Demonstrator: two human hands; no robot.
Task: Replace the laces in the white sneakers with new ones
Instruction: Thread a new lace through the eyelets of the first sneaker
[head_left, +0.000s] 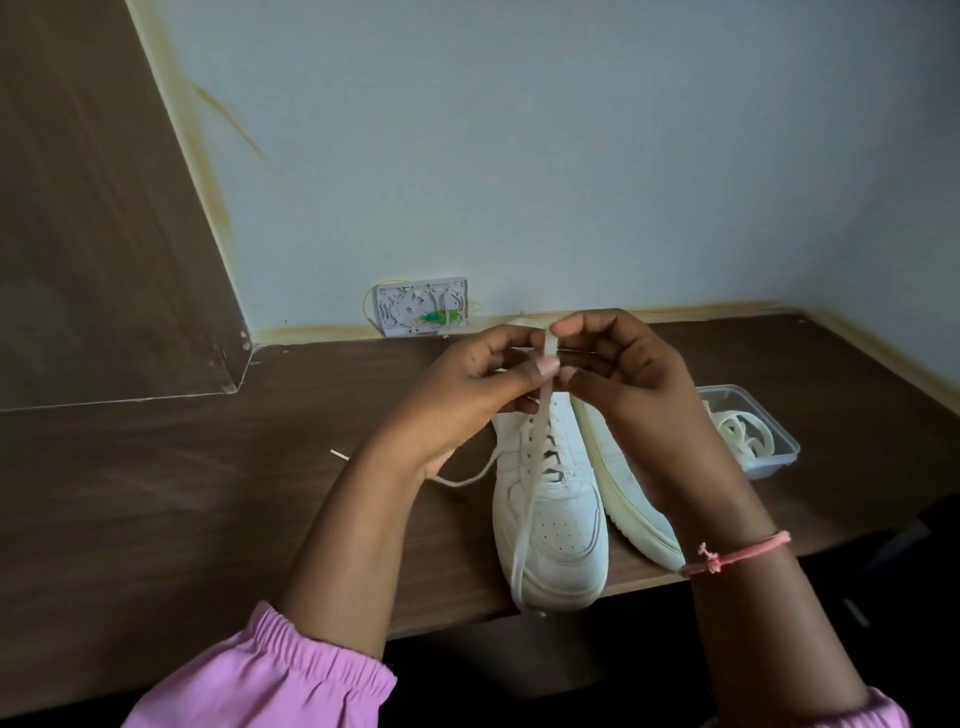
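Indoors, a pale blue wall (571, 156) rises behind a dark wood-grain table (182, 493), with a brown panel (93, 208) closing off the left corner and yellowish trim running along the joins. Bare tabletop lies open to the left of the hands, while the near edge cuts across just under the shoe toes.

Two white sneakers sit near that front edge, toes toward the camera. One sneaker (550, 509) stands upright, partly laced, its toe reaching the lip of the table; the other sneaker (628, 488) lies just beside it on the right, tilted so its sole shows.

Above the shoes, the left hand (478, 384) and right hand (623, 374) meet, fingers curled, each pinching the lace (540, 415), which runs down to the upright sneaker's eyelets, one end hanging past the table edge and another trailing left across the wood.

A clear tub (779, 452) holding coiled laces (743, 431) rests to the right, partly hidden by the right wrist. A white wall box (422, 307) sits at the table's back edge. A pink cord (737, 553) circles the right wrist; pink sleeves (270, 675) frame the bottom.
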